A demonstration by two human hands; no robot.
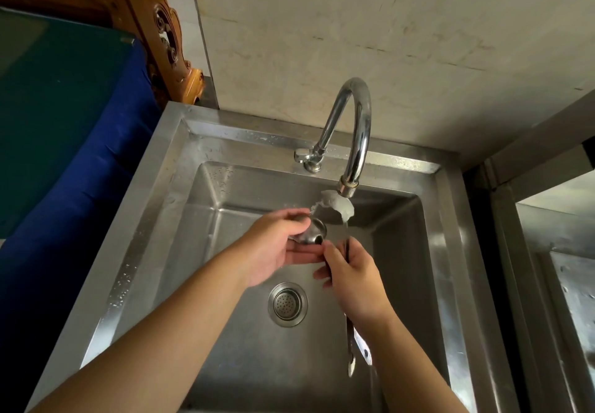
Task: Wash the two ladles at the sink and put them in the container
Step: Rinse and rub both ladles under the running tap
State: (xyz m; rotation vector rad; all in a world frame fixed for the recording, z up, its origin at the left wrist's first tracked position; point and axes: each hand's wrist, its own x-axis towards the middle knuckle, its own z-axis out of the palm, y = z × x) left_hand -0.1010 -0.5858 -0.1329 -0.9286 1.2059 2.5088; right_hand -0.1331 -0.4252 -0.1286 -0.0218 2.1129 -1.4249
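Over the steel sink I hold two metal ladles. My right hand grips both handles, which stick out below my wrist. My left hand cups and rubs one ladle bowl, thumb on top. The second ladle bowl sits higher, right under the spout of the tap, and water splashes off it. No container shows in this view.
The drain strainer lies in the sink floor below my hands. A blue cloth-covered table stands to the left, a carved wooden piece behind it. A second steel basin adjoins on the right. A stained wall rises behind the tap.
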